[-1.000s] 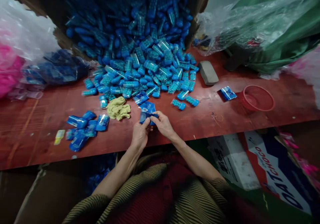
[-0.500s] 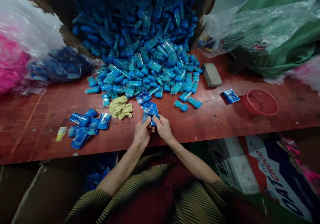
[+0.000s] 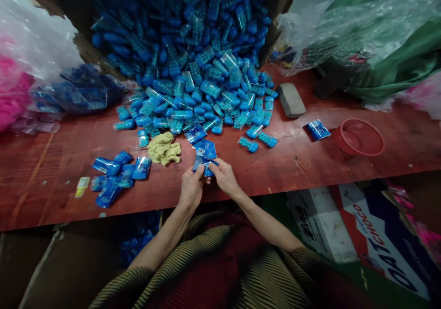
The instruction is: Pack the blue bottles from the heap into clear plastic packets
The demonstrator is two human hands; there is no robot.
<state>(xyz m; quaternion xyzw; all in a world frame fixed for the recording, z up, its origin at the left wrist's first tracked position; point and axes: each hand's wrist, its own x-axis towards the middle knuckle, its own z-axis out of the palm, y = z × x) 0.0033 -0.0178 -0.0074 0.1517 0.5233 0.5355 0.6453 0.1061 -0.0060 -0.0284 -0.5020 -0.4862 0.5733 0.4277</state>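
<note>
Two-hand grip: blue packet (image 3: 207, 170) held above the near edge of the counter (image 3: 275, 166).

From my remote position, I observe the left hand (image 3: 191, 187) and the right hand (image 3: 224, 178) pinching the packet between thumbs and fingers; each grip is narrow and closed on it. Directly beyond lies a printed blue sachet (image 3: 206, 148); I cannot tell whether it touches the held packet. Behind it rises a pile of blue-capped clear containers (image 3: 206, 88) with blue beads inside. To the left, I locate a crumpled yellow-green cloth (image 3: 164, 148) and, farther out, a cluster of glossy blue packets (image 3: 112, 185). To the right, a grey block (image 3: 291, 100) lies beyond a red mesh basket (image 3: 360, 139).
</note>
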